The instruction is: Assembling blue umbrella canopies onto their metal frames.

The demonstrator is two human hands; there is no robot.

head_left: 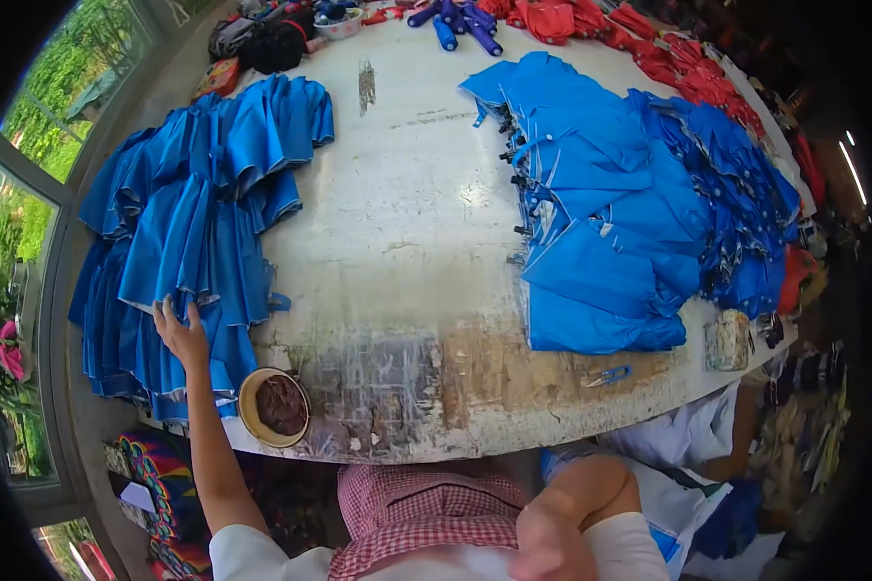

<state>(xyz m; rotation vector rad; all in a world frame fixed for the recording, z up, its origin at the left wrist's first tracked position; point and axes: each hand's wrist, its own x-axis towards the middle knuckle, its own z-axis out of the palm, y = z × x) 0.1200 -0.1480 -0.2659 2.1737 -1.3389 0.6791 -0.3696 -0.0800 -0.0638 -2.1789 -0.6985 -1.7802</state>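
Observation:
My left hand (179, 334) reaches out to the left and rests on a pile of pleated blue fabric pieces (170, 242), which look like umbrella canopies. Its fingers are spread on the cloth near the lower edge of one piece. Close to my body, over the red-checked cloth on my lap (426, 508), is my right hand (552, 547). It is smeared by motion, so its fingers and anything in them cannot be made out. Across the table lies a second heap of blue fabric (601, 194), flatter, with small dark parts along its left edge.
A round bowl (252, 426) of dark brown stuff stands at the table's near left edge. Small blue thread snips (612, 375) and a jar (727, 341) lie near right. Folded purple-blue umbrellas (455, 19) and red fabric (552, 19) are at the far side. Windows line the left.

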